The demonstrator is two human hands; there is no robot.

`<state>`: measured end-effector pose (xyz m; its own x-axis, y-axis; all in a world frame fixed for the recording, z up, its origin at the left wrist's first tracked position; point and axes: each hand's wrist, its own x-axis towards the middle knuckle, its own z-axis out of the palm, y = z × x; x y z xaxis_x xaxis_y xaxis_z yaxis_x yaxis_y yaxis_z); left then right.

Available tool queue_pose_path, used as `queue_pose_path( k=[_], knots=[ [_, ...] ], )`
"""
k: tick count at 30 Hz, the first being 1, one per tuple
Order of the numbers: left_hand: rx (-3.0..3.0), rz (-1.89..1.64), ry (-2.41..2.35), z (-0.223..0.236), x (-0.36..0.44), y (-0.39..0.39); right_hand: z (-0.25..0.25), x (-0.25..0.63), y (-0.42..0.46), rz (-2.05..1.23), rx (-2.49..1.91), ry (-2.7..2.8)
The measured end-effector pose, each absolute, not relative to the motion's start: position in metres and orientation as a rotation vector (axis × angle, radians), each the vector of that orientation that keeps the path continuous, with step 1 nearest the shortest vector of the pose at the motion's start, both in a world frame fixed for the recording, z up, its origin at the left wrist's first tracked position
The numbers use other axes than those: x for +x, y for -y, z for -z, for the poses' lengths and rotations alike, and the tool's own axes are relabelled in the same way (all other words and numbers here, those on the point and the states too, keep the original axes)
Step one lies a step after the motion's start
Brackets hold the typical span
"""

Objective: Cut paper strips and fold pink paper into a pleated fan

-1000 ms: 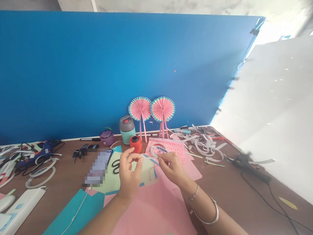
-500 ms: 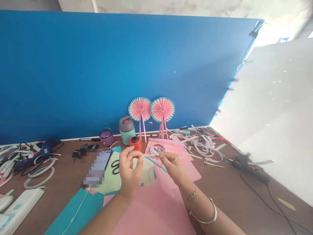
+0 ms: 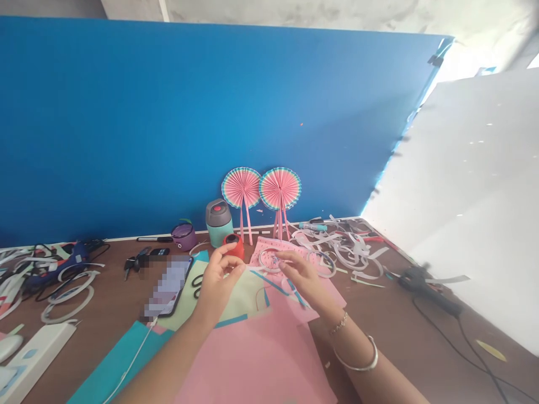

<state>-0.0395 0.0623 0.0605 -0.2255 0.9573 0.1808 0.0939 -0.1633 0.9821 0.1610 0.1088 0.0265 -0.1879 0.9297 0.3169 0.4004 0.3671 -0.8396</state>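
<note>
My left hand (image 3: 221, 283) pinches a thin white strip (image 3: 255, 269) between thumb and forefinger above the papers. My right hand (image 3: 301, 275) is closed loosely at the strip's other side, with thin curled white tape (image 3: 327, 265) looping out around its fingers; the exact grip is partly hidden. Beneath both hands lie pale green paper (image 3: 240, 297), pink sheets (image 3: 256, 359) and a patterned pink piece (image 3: 259, 249). Black scissors handles (image 3: 196, 286) show beside my left hand.
Two round pink pleated fans (image 3: 280, 188) stand against the blue partition (image 3: 168, 112). Near them are a teal jar (image 3: 219, 227) and a red container (image 3: 233, 247). A phone (image 3: 170, 286) lies left, white strip scraps (image 3: 351, 249) right, and a black glue gun (image 3: 429, 289) farther right.
My right hand has shifted slightly right with its fingers straighter, and curled white loops now show around it. My left hand has moved a little, still pinching the white strip.
</note>
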Motion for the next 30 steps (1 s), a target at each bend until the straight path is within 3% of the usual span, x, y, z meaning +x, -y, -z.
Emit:
queue_pose_path(
  k=[3,7,21,23,27,30],
  knots=[
    [1.287,-1.436,-1.352,-0.051,-0.037,-0.058,-0.033,0.148,-0.096,-1.126,-1.018,1.705],
    [1.272,-1.419,-1.403,-0.038,-0.037,-0.054,-0.030,0.145,-0.094,-1.182,-1.013,1.755],
    [1.593,-1.152,-1.764,0.010,-0.050,-0.026,-0.022,0.142,-0.083,-0.788,-1.316,2.120],
    [1.705,-1.090,-1.824,0.010,-0.055,-0.025,-0.021,0.144,-0.085,-0.940,-1.336,2.070],
    [1.842,-0.847,-1.755,0.002,-0.058,-0.025,-0.018,0.148,-0.091,-1.647,-1.215,1.960],
    [1.808,-0.760,-1.687,0.000,-0.055,-0.024,-0.014,0.148,-0.092,-1.826,-1.204,1.898]
  ],
)
